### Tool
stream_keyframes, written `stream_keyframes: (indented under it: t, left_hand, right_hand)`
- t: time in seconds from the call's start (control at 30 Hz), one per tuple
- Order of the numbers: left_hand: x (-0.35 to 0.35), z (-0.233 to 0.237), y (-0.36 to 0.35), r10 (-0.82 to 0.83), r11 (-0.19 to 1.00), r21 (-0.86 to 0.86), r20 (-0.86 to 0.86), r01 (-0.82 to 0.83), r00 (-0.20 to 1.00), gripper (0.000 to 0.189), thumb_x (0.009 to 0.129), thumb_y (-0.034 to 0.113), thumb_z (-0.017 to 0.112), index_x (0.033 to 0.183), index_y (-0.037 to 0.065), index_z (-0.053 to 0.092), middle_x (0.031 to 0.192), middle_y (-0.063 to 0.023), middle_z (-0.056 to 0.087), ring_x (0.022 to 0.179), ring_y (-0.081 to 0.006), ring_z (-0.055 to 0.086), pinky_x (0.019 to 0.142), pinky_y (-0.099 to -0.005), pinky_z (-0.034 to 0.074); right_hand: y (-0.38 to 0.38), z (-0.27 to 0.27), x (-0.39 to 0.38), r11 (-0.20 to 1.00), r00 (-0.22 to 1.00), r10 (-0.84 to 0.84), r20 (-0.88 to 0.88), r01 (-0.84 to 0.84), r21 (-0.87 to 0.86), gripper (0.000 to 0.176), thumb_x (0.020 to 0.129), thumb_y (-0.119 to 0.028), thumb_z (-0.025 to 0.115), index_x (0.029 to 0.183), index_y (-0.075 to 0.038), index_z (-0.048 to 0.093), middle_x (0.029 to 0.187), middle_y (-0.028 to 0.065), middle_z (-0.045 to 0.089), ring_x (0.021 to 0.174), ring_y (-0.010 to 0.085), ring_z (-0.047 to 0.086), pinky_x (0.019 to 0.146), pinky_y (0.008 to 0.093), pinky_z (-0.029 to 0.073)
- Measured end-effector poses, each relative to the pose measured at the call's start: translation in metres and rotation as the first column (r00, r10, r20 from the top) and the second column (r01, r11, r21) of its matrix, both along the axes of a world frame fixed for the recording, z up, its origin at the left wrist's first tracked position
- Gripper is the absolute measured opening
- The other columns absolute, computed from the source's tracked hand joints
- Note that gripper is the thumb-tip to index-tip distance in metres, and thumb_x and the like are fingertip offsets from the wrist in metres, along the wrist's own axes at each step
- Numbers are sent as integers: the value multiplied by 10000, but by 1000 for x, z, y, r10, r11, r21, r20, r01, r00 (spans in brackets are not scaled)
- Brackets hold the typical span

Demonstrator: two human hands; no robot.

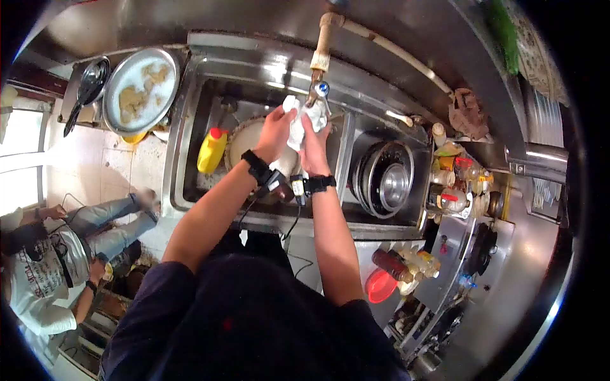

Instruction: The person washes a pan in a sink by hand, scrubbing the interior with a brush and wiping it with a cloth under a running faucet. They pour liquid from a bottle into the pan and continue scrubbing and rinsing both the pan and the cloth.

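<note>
1. Nearest us is a dark navy short-sleeved shirt, its wearer's bare forearms reaching over a two-basin stainless-steel sink.
2. We see the left hand with its fingers curled, pinching a crumpled, soft white cloth right by a metal tap with a blue-marked handle.
3. We see the right hand closed on the cloth's other side; we cannot tell its fingertips apart.
4. Left of the hands, in the same basin, we find a bright yellow plastic bottle with a red cap.
5. In the right basin, we see dark round metal pans nested together.
</note>
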State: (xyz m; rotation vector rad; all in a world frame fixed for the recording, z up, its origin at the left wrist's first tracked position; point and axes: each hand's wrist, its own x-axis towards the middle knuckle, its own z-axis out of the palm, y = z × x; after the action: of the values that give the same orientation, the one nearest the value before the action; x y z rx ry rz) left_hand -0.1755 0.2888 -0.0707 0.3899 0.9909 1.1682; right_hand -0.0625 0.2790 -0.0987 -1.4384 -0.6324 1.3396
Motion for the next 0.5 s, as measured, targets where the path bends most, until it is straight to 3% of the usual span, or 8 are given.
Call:
stream_keyframes:
  t: [0.03,0.07,0.17,0.2,0.33,0.37,0.43,0.5]
  left_hand:
    - [0,1,6,-3,1000,-5,21,3,1000,210,950,166,569,1100,26,614,973,-1,640,863,-96,577,728,-272,451]
    - [-1,-2,9,-11,1000,-21,11,11,1000,196,951,167,570,1099,46,613,968,12,637,852,-85,574,709,-264,446]
    - [-4,-13,15,-52,998,48,124,47,991,224,964,164,555,1162,65,590,1018,-15,644,883,-111,613,714,-259,486]
    - [-4,-12,15,-54,996,77,111,45,992,226,973,150,536,1174,56,577,1074,-41,648,977,-143,629,805,-292,509]
    - [-7,-14,17,16,997,72,-4,-15,1000,243,982,144,517,1198,43,566,1063,-23,640,970,-119,604,817,-275,482]
    - [-8,-13,18,13,997,72,-5,-13,1000,243,982,144,517,1198,43,566,1063,-23,640,970,-119,604,817,-275,482]
    - [-11,-11,21,97,941,339,-292,8,951,159,989,134,503,1075,13,563,939,6,599,834,-74,503,735,-248,432]
    - [-14,-15,27,114,918,397,-303,17,946,165,992,134,498,1073,0,551,929,4,589,838,-75,474,746,-243,419]
  right_hand:
    - [2,1,1,993,979,33,-203,-10,114,877,903,-267,667,1519,-79,72,1445,165,374,1281,274,443,1013,396,427]
    - [0,6,7,990,964,46,-262,-8,142,757,938,-167,611,1504,-75,117,1403,140,431,1220,235,509,974,372,465]
    - [2,-3,23,994,926,58,-372,-18,111,746,947,-173,597,1510,-69,119,1400,145,436,1208,242,524,951,362,483]
    - [-1,-5,19,995,930,-13,-367,47,84,378,1000,-234,510,1331,-79,415,1269,74,561,1150,222,572,911,395,511]
    - [-1,-13,22,987,934,-41,-356,93,130,425,996,-273,521,1358,-90,395,1272,74,560,1158,217,569,935,381,496]
    - [-1,-13,22,989,933,-7,-360,60,136,569,979,-302,549,1430,-74,289,1351,111,488,1193,230,541,953,387,483]
    - [-4,-12,23,990,930,26,-368,28,139,722,962,-331,577,1503,-58,183,1430,149,417,1228,244,514,971,393,470]
    - [-8,7,21,1000,923,-15,-385,20,9,477,998,-426,467,1360,-116,443,1299,56,561,1167,203,568,970,373,470]
